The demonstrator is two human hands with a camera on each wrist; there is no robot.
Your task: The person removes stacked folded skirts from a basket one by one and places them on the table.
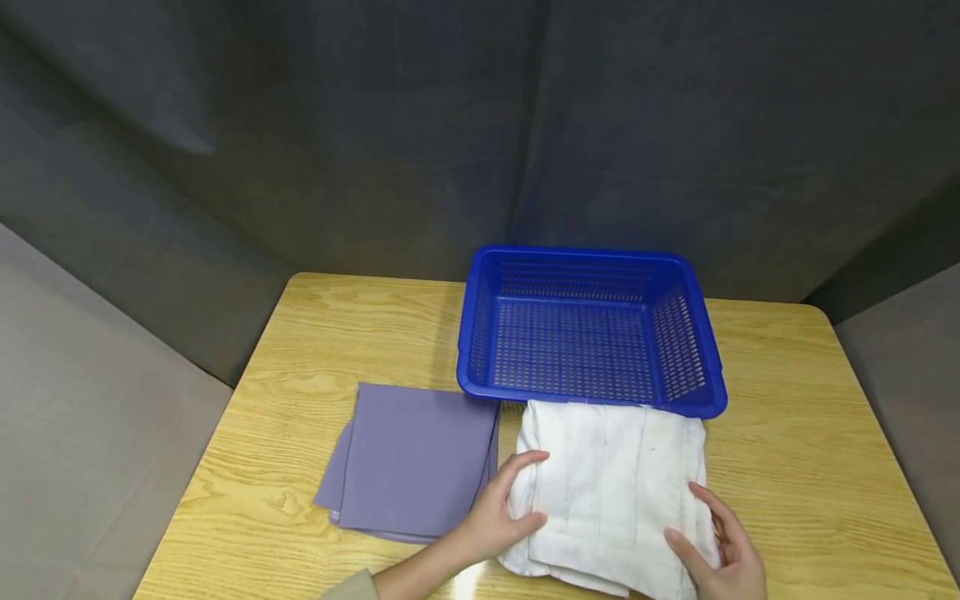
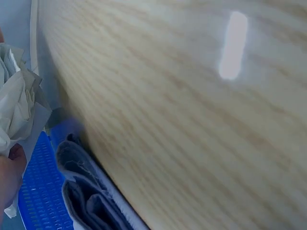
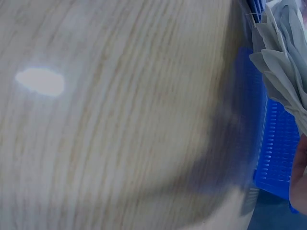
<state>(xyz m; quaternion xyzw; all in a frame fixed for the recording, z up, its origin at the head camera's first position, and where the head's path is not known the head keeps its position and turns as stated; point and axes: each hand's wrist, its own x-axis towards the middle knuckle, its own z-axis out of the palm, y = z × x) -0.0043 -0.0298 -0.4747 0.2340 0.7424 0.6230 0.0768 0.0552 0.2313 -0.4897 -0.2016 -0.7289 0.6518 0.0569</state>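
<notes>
Both hands grip a folded white cloth (image 1: 592, 492) with stitched seams, one at each side. My left hand (image 1: 498, 517) pinches its left edge, with the thumb and a finger on top. At the right edge, my right hand (image 1: 723, 546) holds it the same way. Loose layers of the white cloth (image 2: 19, 100) show above the left hand (image 2: 9, 177) in the left wrist view. In the right wrist view its layers (image 3: 280, 62) fan out over the basket's side, with the right hand (image 3: 300, 177) partly cut off. The cloth's underside is hidden in the head view.
A blue plastic basket (image 1: 592, 400) with nothing in it stands behind the white cloth. Folded purple cloths (image 1: 420, 458) lie stacked on the wooden table (image 1: 262, 467) at the left, their corner close to the basket's rim. Dark curtains (image 1: 375, 150) hang behind the table.
</notes>
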